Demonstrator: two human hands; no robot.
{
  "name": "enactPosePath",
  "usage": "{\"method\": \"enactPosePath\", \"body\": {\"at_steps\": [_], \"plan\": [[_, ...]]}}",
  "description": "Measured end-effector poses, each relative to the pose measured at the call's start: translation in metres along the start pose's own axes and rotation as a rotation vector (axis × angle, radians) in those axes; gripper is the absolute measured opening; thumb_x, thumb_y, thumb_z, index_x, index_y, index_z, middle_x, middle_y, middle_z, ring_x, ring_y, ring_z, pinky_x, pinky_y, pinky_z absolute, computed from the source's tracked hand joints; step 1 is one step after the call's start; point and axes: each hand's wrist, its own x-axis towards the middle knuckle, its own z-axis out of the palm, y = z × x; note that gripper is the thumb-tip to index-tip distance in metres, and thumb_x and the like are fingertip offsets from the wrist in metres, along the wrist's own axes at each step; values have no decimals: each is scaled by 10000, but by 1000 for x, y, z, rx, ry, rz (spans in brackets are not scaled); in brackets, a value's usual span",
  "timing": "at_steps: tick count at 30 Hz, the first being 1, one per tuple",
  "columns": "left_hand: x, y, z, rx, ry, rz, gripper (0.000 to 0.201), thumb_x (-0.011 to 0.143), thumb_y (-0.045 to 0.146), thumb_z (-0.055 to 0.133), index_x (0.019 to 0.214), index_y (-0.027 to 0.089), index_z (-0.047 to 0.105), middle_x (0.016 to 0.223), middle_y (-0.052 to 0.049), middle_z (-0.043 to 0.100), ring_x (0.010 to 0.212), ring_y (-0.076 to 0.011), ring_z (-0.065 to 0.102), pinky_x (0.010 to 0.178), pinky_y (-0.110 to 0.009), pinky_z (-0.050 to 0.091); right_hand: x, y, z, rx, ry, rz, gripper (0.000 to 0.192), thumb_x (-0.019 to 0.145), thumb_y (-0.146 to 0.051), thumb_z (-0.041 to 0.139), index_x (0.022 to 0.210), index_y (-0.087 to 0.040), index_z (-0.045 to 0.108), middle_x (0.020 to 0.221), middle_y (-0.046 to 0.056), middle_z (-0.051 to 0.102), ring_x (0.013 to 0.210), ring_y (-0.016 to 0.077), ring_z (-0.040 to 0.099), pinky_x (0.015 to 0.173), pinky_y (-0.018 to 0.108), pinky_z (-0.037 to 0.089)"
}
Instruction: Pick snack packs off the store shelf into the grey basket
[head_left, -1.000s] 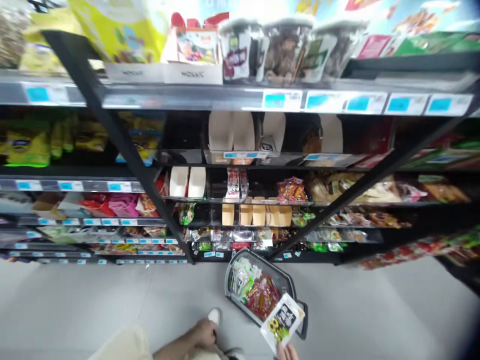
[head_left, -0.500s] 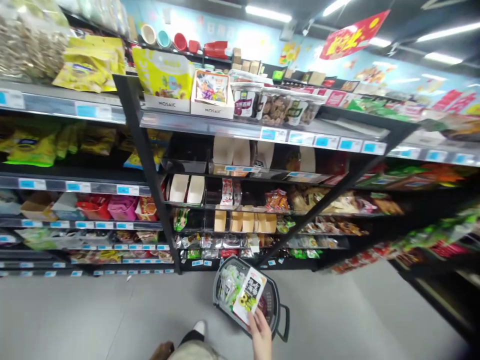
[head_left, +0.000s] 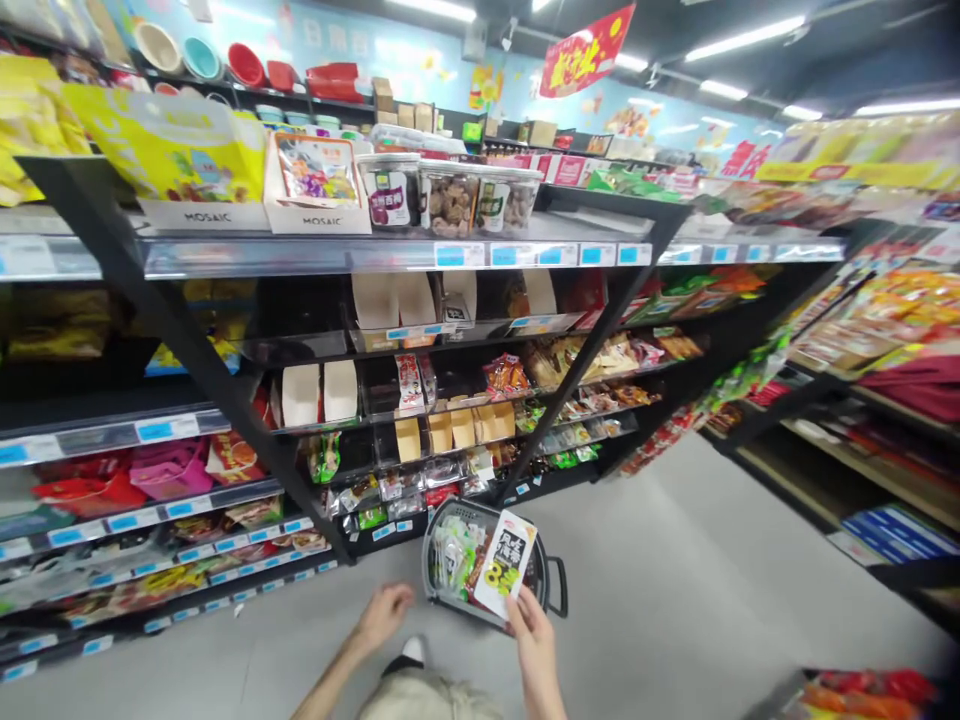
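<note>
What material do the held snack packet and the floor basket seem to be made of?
Snack packet: seemingly glossy printed plastic film; thin, flat, and catching the light in the right hand. Basket: likely hard grey plastic; moulded rim and matte dark handle.

The packet [head_left: 505, 563] in my right hand [head_left: 534, 632] is glossy printed plastic film. Below it, the basket [head_left: 556, 587] looks like matt grey plastic, perhaps. Shelf frames [head_left: 592, 330] are matt black metal; the floor [head_left: 675, 580] is smooth.
</note>
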Motion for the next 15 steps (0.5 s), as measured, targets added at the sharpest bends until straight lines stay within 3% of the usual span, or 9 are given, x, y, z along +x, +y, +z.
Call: {"method": "enactPosePath", "body": {"at_steps": [2, 4, 7, 9, 12, 15], "plan": [[23, 37, -63, -131, 137, 311, 359, 987, 193, 389, 1007, 215, 747, 1011, 10, 751, 958, -134, 689, 922, -217, 516, 2, -5, -1, 12, 29, 8, 751, 472, -656, 912, 999, -137, 784, 970, 155, 775, 868, 301, 701, 614, 284, 512], [38, 87, -145, -157, 318, 577, 400, 1041, 241, 342, 1094, 190, 735, 1098, -36, 738, 1052, -143, 673, 1004, -255, 496, 5, -6, -2, 15, 60, 15, 778, 412, -674, 914, 956, -133, 785, 903, 155, 772, 815, 307, 696, 583, 296, 506], [51, 168, -275, 13, 552, 906, 406, 1052, 236, 331, 1107, 136, 720, 1109, -66, 712, 1090, -142, 660, 1047, -308, 477, 7, -4, -5, 17, 92, 17, 798, 372, -704, 900, 920, -136, 779, 856, 156, 766, 798, 323, 698, 567, 312, 508], [63, 215, -348, 174, 665, 1061, 431, 1052, 224, 296, 1114, 79, 697, 1107, -70, 674, 1114, -143, 640, 1023, -325, 476, 8, -1, -8, 18, 110, 15, 801, 381, -722, 887, 918, -139, 773, 880, 160, 768, 827, 331, 706, 576, 315, 521], [94, 269, -423, 528, 653, 1040, 445, 1020, 113, 240, 1179, 9, 643, 1148, -97, 624, 1172, -171, 609, 1025, -355, 469, 9, 4, -15, 37, 140, 45, 833, 364, -729, 889, 934, -135, 764, 933, 167, 775, 859, 331, 715, 582, 298, 532], [137, 303, -458, 831, 505, 796, 354, 927, 36, 393, 1137, 77, 675, 1186, -145, 661, 1097, -225, 620, 1016, -336, 493, 18, 3, -25, 102, 145, 122, 854, 314, -688, 924, 939, -130, 757, 973, 171, 781, 884, 333, 725, 583, 280, 542]]}}
